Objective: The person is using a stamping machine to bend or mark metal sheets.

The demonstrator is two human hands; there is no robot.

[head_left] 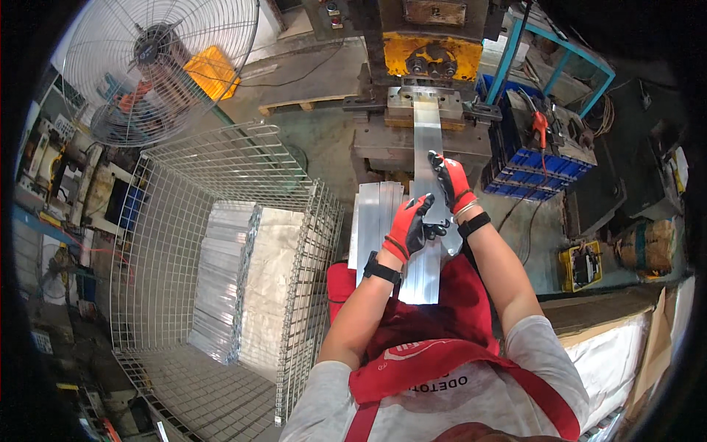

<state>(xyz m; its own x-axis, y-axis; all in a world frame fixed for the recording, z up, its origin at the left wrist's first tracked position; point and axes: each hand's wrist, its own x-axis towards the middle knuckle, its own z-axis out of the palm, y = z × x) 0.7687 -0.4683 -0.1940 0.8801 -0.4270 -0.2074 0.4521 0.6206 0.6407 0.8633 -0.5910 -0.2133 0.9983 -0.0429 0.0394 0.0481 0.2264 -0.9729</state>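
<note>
A long, flat silver metal strip (pixel 426 136) runs from the die of a press (pixel 432 59) back toward my lap. My right hand (pixel 451 180), in a red and black glove, grips the strip's right edge, with the thumb on top. Nearer to me, my left hand (pixel 412 228), gloved alike, lies over the metal with thumb and fingers apart. More flat metal strips (pixel 379 214) lie side by side to the left of it. Below my left hand, the end of a metal piece (pixel 421 283) reaches over my red apron (pixel 456 302); whether it is the same strip is hidden.
On the left stands a wire mesh cage (pixel 294 295) with stacked metal strips (pixel 221 272) inside. A large fan (pixel 158 51) is behind it. Blue crates (pixel 515 177) with an air gun (pixel 540 129) on top stand right of the press. A yellow bin (pixel 580 265) sits farther right.
</note>
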